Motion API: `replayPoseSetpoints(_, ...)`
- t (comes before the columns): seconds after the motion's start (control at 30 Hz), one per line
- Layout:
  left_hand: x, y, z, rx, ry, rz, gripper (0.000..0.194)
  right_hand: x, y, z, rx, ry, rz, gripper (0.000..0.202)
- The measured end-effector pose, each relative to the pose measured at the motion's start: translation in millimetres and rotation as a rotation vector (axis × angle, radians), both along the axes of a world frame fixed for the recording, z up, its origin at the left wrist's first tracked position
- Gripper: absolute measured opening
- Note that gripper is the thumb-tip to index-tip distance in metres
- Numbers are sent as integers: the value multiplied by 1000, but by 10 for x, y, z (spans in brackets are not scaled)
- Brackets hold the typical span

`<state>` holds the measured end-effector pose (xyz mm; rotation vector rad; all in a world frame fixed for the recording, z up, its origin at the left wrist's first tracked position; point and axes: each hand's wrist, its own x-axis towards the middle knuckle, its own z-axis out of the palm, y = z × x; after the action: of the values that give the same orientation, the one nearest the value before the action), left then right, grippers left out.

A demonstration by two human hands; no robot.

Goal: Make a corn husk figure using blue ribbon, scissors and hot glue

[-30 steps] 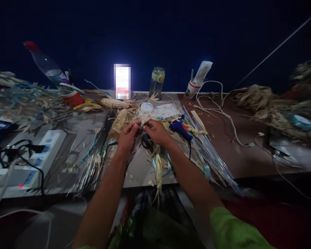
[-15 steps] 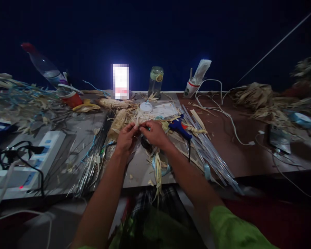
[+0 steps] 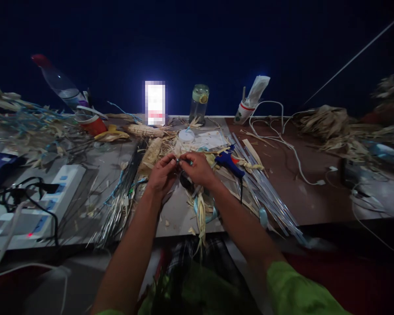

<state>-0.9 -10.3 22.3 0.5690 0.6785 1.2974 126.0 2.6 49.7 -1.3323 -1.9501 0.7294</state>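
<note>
My left hand and my right hand meet over the middle of the table, both closed in a pinch. Pale dried corn husk shows at their fingertips, along with a tiny bluish bit too small to name. Fingers hide most of what is held. Below my right hand hangs a braided husk strand over the table's front edge, a light blue ribbon beside it. Just right of that hand lies a blue glue gun. A corn cob and a round white lid lie beyond my fingers.
Thin metal wires lie left of my arms, clear glue sticks to the right. A power strip stands at the left. Along the back are a lit screen, a glass bottle and a paper cup. Husk heaps cover both sides.
The fingertips have shifted slightly and drawn a little apart, and a bluish bit now shows between them. The whole view has moved a little.
</note>
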Motion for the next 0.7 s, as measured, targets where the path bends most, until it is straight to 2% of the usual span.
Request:
replayPoseSetpoints(0.13, 37, 21, -42, 7, 92, 54, 29, 13, 29, -43, 26, -20, 1, 14)
replayPoseSetpoints(0.27, 50, 41, -75, 18, 112, 126, 27, -5, 28, -92, 42, -79, -73, 14)
replayPoseSetpoints(0.43, 44, 41, -83, 75, 126, 78, 24, -28, -14, -76, 71, -169, -131, 17)
replayPoseSetpoints(0.57, 45, 48, -108, 113, 139, 51, 26, -5, -11, -43, 11, -165, -106, 18)
replayPoseSetpoints(0.7, 33, 61, -121, 87, 177, 34, 30, 46, 21, -33, -73, -105, -23, 19)
